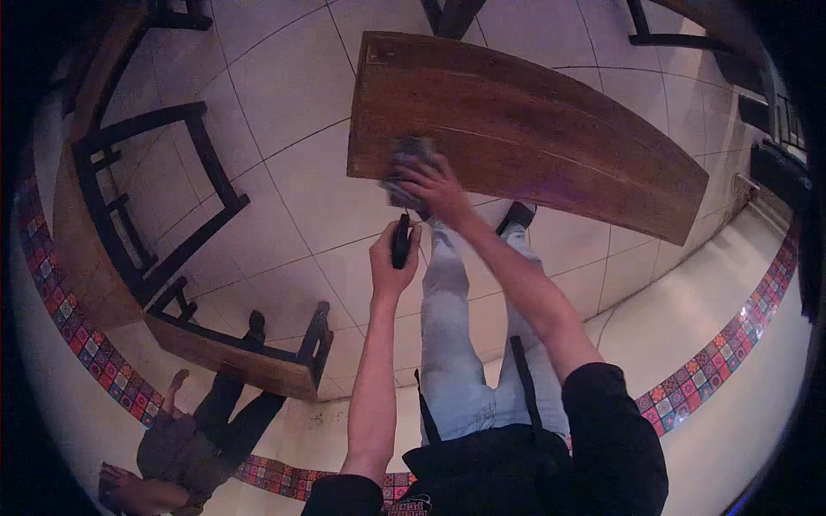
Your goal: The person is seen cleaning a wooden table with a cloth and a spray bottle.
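My right hand (440, 192) presses a grey cloth (410, 158) on the near left corner of a wooden tabletop (516, 129). The cloth is bunched and blurred, and part of it hangs over the near edge. Just short of that edge, my left hand (389, 261) grips a slim black object (401, 242) upright. What the object is cannot be told from this angle. The tabletop is brown with a few pale streaks along its length.
A seated person (187, 445) is at the lower left, legs under a wooden table (232, 361). Dark wooden frames (161, 200) stand at the left. A patterned tile band (703, 380) runs along the pale wall. My legs (452, 309) stand close to the tabletop.
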Demonstrator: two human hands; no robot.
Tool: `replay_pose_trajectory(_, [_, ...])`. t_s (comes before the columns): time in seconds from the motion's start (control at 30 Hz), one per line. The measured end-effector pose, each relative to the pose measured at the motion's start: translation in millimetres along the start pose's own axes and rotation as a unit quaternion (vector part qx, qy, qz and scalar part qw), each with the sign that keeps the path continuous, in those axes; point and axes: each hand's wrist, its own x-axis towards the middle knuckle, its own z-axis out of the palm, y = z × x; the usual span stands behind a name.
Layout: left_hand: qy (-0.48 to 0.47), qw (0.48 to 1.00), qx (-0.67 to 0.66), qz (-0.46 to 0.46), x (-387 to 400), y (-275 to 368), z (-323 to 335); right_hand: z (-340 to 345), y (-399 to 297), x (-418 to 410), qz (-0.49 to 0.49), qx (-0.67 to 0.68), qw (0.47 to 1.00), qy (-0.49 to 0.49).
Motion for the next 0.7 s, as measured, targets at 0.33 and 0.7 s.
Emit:
replay_pose_trajectory(0.33, [-0.086, 0.991, -0.007, 0.098, 19, 27, 30, -97, 104, -227, 0.469, -0.247, 0.845, 0.068])
replay_pose_trajectory(0.7, [-0.114, 0.958, 0.098, 0.245, 21, 55, 64, -15, 23, -7, 0.029, 0.037, 0.999, 0.016])
